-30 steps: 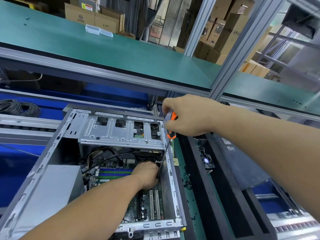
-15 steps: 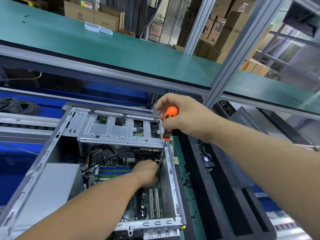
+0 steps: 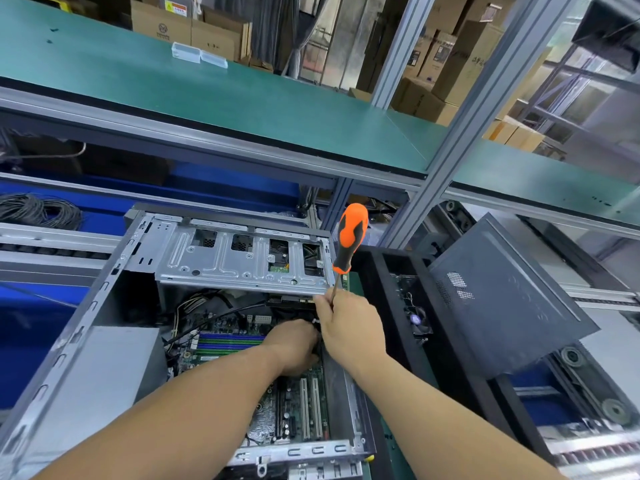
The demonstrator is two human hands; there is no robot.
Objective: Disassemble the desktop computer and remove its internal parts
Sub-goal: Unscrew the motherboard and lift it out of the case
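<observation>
Right hand [image 3: 349,327] pinches the thin steel shaft of the rubbery orange-black screwdriver [image 3: 349,237].

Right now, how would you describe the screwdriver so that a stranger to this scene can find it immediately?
Start from the open grey computer case in the lower middle, with its silver drive cage across the top. At the cage's right end, the screwdriver stands nearly upright, its thin shaft held by the right hand. Its bright orange and black handle is the only orange object among grey metal.

Screwdriver [image 3: 349,237] tip, left hand [image 3: 294,344] fingers hidden; maybe behind right hand [image 3: 349,330].
</observation>
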